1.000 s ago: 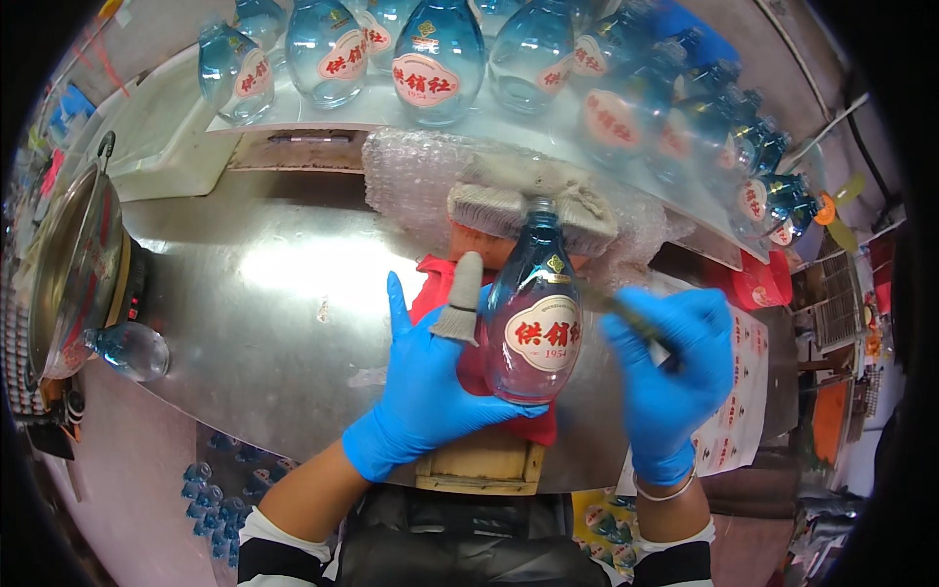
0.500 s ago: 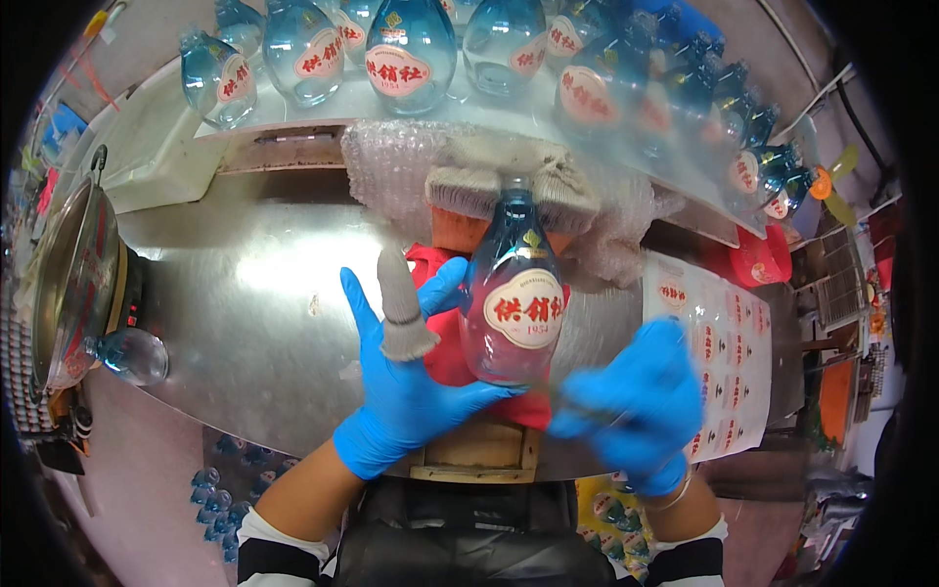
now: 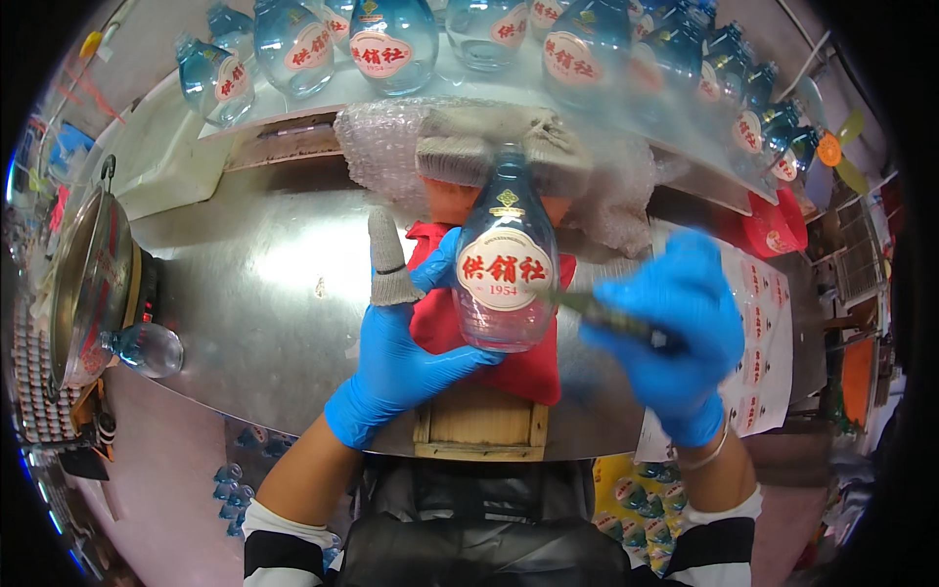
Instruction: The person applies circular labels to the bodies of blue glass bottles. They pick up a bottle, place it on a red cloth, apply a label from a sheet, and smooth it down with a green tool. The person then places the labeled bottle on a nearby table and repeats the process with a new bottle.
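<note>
One blue bottle [image 3: 507, 259] points neck-first away, long axis fore-and-aft.

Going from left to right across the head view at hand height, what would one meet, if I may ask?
Metal pan, lying bottle, left hand, bottle between the hands, right hand, sheet of labels.

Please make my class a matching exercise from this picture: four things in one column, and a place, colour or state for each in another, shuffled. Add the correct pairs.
Things
1. Left hand
2. Right hand
3. Finger cover
4. Sheet

Descriptions
A. White, with red print
B. Holds a slim dark tool
C. Steadies the blue-topped bottle
D. Grey, with a dark band

Right pairs: 1-C, 2-B, 3-D, 4-A
</note>
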`<action>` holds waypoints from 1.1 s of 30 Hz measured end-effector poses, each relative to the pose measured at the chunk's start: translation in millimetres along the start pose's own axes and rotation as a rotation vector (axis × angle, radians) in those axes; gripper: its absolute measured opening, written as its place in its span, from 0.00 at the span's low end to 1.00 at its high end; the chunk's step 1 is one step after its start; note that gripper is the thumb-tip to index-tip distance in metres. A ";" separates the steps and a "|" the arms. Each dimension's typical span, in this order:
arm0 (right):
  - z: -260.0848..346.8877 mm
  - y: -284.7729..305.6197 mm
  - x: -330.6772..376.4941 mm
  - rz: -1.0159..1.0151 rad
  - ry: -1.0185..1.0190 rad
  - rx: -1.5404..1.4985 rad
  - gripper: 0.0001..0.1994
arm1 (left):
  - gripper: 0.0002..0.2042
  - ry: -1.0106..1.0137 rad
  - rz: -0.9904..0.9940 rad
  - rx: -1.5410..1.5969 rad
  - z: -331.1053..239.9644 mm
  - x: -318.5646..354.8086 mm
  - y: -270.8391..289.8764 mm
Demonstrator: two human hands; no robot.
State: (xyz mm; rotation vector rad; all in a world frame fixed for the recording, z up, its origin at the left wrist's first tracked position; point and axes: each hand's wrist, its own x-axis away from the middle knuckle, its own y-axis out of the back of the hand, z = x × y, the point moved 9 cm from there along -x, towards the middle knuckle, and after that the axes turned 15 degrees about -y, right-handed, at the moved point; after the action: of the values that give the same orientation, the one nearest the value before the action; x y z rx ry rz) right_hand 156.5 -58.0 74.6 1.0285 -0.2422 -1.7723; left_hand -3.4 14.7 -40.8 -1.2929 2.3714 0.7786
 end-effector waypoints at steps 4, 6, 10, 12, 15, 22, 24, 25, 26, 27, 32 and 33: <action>13.7 -9.3 -1.1 0.047 0.343 0.322 0.17 | 0.40 -0.029 0.107 -0.235 -10.4 3.0 0.5; 4.5 -10.5 23.4 0.106 0.371 0.366 0.16 | 0.37 -0.051 0.134 -0.328 -28.9 5.1 -4.8; -25.8 -14.4 56.0 0.163 0.314 0.387 0.13 | 0.35 -0.099 0.248 -0.690 -51.3 23.2 -29.1; -31.9 -22.8 68.4 0.163 0.310 0.399 0.14 | 0.35 -0.106 0.220 -0.697 -53.7 23.1 -29.1; -31.4 -11.1 65.4 0.087 0.188 0.260 0.15 | 0.36 -0.078 0.200 -0.624 -49.1 26.6 -23.7; -72.5 -23.2 51.8 -0.052 -0.766 -0.550 0.08 | 0.36 -0.069 0.242 -0.649 -45.1 25.6 -19.9; -104.1 -26.7 74.7 -0.172 -0.938 -0.574 0.09 | 0.36 -0.044 0.301 -0.720 -42.1 22.7 -14.5; -113.8 -25.4 85.6 -0.231 -1.022 -0.588 0.09 | 0.36 -0.046 0.251 -0.664 -43.8 17.9 -9.3; -114.9 -33.3 94.2 -0.234 -1.123 -0.813 0.09 | 0.36 -0.042 0.206 -0.603 -44.6 14.7 -5.1; -107.5 -33.5 92.0 -0.203 -1.113 -0.845 0.08 | 0.36 -0.038 0.161 -0.542 -45.6 11.0 -0.9; -98.6 -41.2 100.6 -0.177 -1.175 -0.997 0.09 | 0.33 -0.142 0.308 -0.529 -36.2 -9.3 -3.9; -102.7 -45.0 106.7 -0.196 -1.218 -1.044 0.09 | 0.32 -0.111 0.300 -0.556 -23.8 -6.3 -0.3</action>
State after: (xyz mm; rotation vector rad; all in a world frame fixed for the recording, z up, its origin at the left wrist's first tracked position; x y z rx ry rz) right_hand 190.3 -97.7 -71.2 -0.8385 0.0810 -2.0771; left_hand -0.4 4.4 -18.6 -1.0375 2.3717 1.6438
